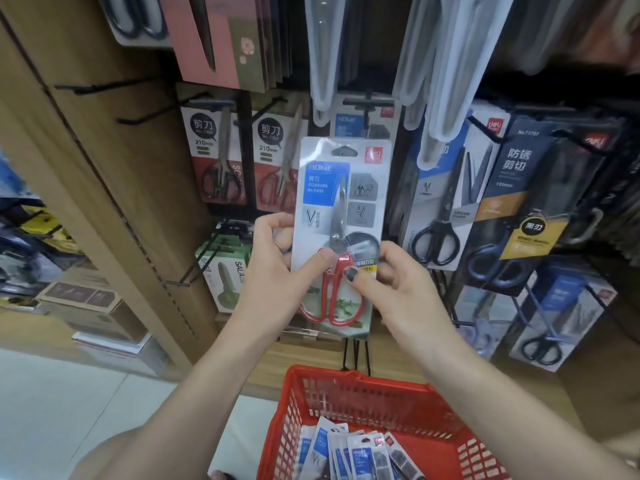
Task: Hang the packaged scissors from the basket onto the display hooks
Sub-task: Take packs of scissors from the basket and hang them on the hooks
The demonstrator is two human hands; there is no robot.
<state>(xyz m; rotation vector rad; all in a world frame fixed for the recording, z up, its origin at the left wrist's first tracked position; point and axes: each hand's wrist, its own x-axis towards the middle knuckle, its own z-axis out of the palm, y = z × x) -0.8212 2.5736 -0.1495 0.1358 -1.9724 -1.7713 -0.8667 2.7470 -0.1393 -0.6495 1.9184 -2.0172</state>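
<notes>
Item: clear-fronted blister pack of red-handled scissors (341, 233), white card with blue label, held upright in front of the display; long axis vertical, blade tip up, handles down.

Grip, left hand (277, 268): thumb on the pack's front near the pivot, fingers behind its left edge, pinching the lower half.

Grip, right hand (391, 289): thumb with a dark nail pressed on the red handle area, fingers curled behind the right edge, pinching the same pack. Both hands are equally near; both sit below the pack's middle.

Key relation: the hang slot (343, 152) lies at the top of the card, well above both grips, and just below the black display hook (369, 107) carrying matching blue-label packs behind.

Room: hanging translucent plastic sleeves (323, 64) crowd the hook from above; neighbouring packs close on both sides.

Judgement: pack needs lifting and pushing forward onto the hook.

Stock remaining: more packs in the red plastic basket (426, 407) below.
</notes>
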